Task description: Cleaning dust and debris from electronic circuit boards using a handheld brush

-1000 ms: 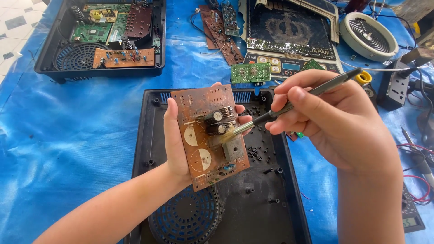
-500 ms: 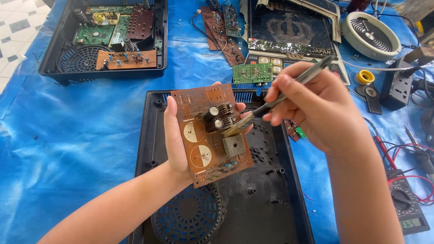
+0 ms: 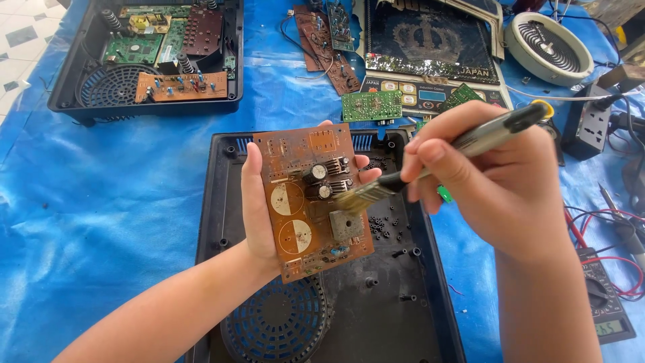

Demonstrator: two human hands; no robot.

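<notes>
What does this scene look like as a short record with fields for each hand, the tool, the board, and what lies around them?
left hand: holds brown circuit board by its edges, tilted, above black plastic casing
right hand: grips small brush
brush bristles: on the board's right side, beside two dark capacitors
surface: blue tarp
far left: second black casing with boards inside
far right: round heating coil, multimeter

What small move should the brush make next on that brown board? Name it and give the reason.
Probably a short sweep across the grey block just below the bristles. The right hand holds the brush with its tip at the board's right edge beside the two capacitors, while the left hand holds the circuit board tilted above the black tray. The block looks dusty.
</notes>
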